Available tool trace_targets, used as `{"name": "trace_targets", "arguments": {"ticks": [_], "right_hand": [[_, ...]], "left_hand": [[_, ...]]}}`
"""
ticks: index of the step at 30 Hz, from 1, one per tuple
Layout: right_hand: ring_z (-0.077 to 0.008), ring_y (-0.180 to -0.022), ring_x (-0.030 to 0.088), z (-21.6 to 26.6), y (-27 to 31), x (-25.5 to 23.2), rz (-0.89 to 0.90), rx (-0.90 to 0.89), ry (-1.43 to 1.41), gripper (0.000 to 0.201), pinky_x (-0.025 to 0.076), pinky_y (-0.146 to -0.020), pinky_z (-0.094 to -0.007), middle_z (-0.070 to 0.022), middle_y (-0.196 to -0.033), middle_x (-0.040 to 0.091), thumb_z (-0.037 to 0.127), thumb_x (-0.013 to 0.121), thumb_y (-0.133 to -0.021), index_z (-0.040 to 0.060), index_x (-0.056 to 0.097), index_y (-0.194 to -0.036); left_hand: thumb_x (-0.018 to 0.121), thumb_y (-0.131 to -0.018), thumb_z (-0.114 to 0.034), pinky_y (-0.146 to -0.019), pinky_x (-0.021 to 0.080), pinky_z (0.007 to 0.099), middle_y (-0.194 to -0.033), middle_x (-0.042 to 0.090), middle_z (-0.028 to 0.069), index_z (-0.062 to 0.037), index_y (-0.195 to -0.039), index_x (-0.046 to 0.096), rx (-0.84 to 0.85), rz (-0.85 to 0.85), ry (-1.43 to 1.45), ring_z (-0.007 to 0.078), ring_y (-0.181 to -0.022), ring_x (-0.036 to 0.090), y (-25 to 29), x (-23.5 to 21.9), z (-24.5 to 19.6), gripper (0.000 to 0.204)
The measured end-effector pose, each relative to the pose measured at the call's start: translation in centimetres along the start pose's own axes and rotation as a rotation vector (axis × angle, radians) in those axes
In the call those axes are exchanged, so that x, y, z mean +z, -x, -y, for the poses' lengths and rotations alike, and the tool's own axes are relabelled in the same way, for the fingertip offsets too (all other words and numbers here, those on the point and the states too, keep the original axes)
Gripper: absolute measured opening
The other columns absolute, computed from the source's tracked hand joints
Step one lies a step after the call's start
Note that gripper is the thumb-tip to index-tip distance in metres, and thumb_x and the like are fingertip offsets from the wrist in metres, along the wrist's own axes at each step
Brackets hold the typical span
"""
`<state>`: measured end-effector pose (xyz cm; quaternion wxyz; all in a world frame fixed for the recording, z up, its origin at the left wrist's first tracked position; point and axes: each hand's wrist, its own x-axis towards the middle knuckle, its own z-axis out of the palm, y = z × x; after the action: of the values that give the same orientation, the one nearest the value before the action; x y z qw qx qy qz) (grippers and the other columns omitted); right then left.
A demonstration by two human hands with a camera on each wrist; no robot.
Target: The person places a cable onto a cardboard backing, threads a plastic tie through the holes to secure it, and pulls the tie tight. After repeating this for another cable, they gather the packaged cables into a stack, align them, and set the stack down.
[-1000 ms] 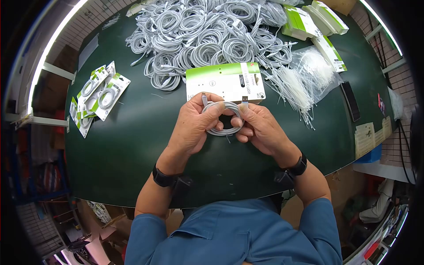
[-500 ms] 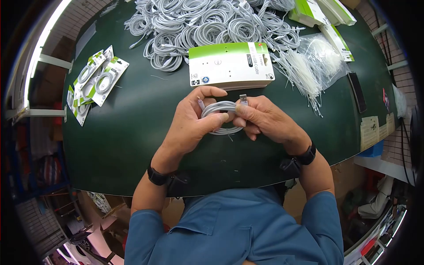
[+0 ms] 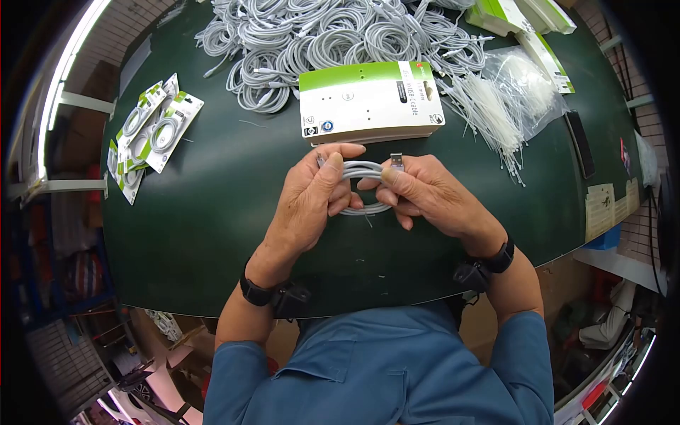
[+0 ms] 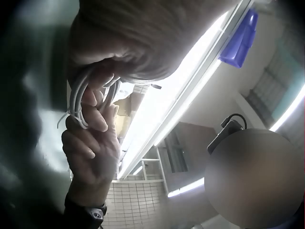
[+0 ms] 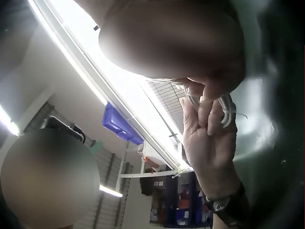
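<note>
A coiled grey-white cable (image 3: 363,168) is held between both hands over the table in the head view. My left hand (image 3: 306,191) grips the coil's left side, its thumb raised beside a small plug (image 3: 321,160) and its index finger stretched out above. My right hand (image 3: 432,190) pinches the right side between thumb and fingers, and a USB-A plug (image 3: 397,160) sticks up beside the thumb. A thin tie tail (image 3: 369,221) hangs from the coil's bottom. The left wrist view shows the coil (image 4: 78,95) partly hidden by fingers.
Just beyond the hands lies a stack of printed cable cards (image 3: 368,103). Behind it spreads a pile of coiled cables (image 3: 326,42). White cable ties (image 3: 489,127), some bagged, and a phone (image 3: 581,144) are at right. Carded cables (image 3: 166,131) lie at left.
My left thumb has gone from the coil's front up to the small plug, and the left index finger has straightened. My right hand keeps its pinch. The head view has shifted slightly.
</note>
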<state>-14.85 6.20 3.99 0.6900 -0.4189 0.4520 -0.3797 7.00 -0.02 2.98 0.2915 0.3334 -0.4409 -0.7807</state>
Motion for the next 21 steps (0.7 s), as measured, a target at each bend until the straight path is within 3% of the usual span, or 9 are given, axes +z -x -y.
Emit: {"name": "trace_targets", "arguments": {"ticks": [3, 4, 7, 10, 13, 16, 19, 21], "right_hand": [[-0.0032, -0.06, 0.048, -0.2, -0.3, -0.5, 0.07, 0.023, -0.025, 0.043, 0.051, -0.054, -0.0222, 0.0041, -0.082, 0.056, 0.036, 0.053, -0.114, -0.0044, 0.068, -0.109], [-0.0041, -0.06, 0.048, -0.9, -0.6, -1.2, 0.131, 0.05, -0.116, 0.043, 0.051, -0.054, -0.0222, 0.0038, -0.082, 0.056, 0.035, 0.053, -0.114, -0.0036, 0.069, -0.108], [-0.0047, -0.059, 0.047, -0.9, -0.5, -1.3, 0.214, 0.088, -0.188, 0.041, 0.052, -0.055, -0.0224, 0.0036, -0.081, 0.055, 0.035, 0.054, -0.114, -0.0023, 0.07, -0.105], [-0.0048, -0.061, 0.052, -1.6, -0.5, -1.4, 0.248, 0.078, -0.202, 0.042, 0.053, -0.056, -0.0228, 0.0021, -0.083, 0.058, 0.036, 0.054, -0.114, -0.0016, 0.07, -0.102], [-0.0064, -0.064, 0.058, -1.6, -0.6, -1.7, 0.241, 0.055, -0.005, 0.045, 0.055, -0.059, -0.0243, -0.0016, -0.084, 0.063, 0.038, 0.054, -0.114, -0.0021, 0.07, -0.101], [-0.0093, -0.066, 0.064, -1.6, -1.2, -2.0, 0.261, -0.098, 0.266, 0.047, 0.055, -0.062, -0.0259, -0.0054, -0.084, 0.067, 0.039, 0.054, -0.114, -0.0026, 0.07, -0.1], [-0.0116, -0.064, 0.064, -2.2, -1.0, -2.1, 0.232, -0.151, 0.329, 0.046, 0.056, -0.064, -0.0273, -0.006, -0.08, 0.067, 0.039, 0.054, -0.113, -0.0025, 0.069, -0.098], [-0.0122, -0.066, 0.065, -1.7, -0.8, -2.0, 0.215, -0.096, 0.312, 0.046, 0.055, -0.064, -0.0279, -0.005, -0.077, 0.065, 0.038, 0.055, -0.113, -0.0024, 0.067, -0.096]], "left_hand": [[0.061, -0.109, -0.016, -0.072, 0.054, 0.027, -0.077, 0.055, -0.0026, 0.0039, -0.146, 0.051, -0.043, -0.036, -0.14, 0.0052, -0.062, 0.05, 0.3, 0.3, -0.1, 0.043], [0.069, -0.102, -0.007, -0.07, 0.055, 0.0241, -0.089, 0.07, 0.0052, 0.0024, -0.146, 0.054, 0.01, -0.024, -0.216, 0.0067, -0.069, 0.06, 0.4, 0.8, -0.5, 0.047], [0.074, -0.099, -0.005, -0.069, 0.055, 0.0233, -0.1, 0.075, 0.0105, 0.001, -0.138, 0.063, 0.014, 0.037, -0.289, 0.0082, -0.074, 0.065, 0.7, 0.4, -1.1, 0.042], [0.074, -0.099, -0.007, -0.067, 0.055, 0.0237, -0.1, 0.076, 0.0098, -0.0003, -0.129, 0.071, -0.031, 0.07, -0.227, 0.0083, -0.073, 0.065, 0.4, -0.4, -0.3, 0.031], [0.074, -0.1, -0.01, -0.067, 0.056, 0.0242, -0.1, 0.076, 0.0092, 0.0011, -0.123, 0.073, -0.048, 0.077, -0.248, 0.0086, -0.073, 0.065, 0.2, -0.7, -0.3, 0.025], [0.073, -0.102, -0.013, -0.067, 0.057, 0.0253, -0.098, 0.075, 0.0089, 0.0023, -0.122, 0.072, -0.056, 0.073, -0.215, 0.009, -0.072, 0.065, -0.2, -1.1, 0.3, 0.025], [0.073, -0.102, -0.013, -0.067, 0.057, 0.0257, -0.095, 0.074, 0.0089, 0.0037, -0.121, 0.071, -0.101, 0.081, -0.189, 0.0093, -0.071, 0.065, -0.2, -1.3, 0.2, 0.025], [0.073, -0.101, -0.016, -0.064, 0.054, 0.0217, -0.097, 0.075, 0.0073, 0.0023, -0.12, 0.074, -0.104, 0.095, -0.183, 0.0073, -0.07, 0.065, -0.1, -1.1, -0.1, 0.026]]}}
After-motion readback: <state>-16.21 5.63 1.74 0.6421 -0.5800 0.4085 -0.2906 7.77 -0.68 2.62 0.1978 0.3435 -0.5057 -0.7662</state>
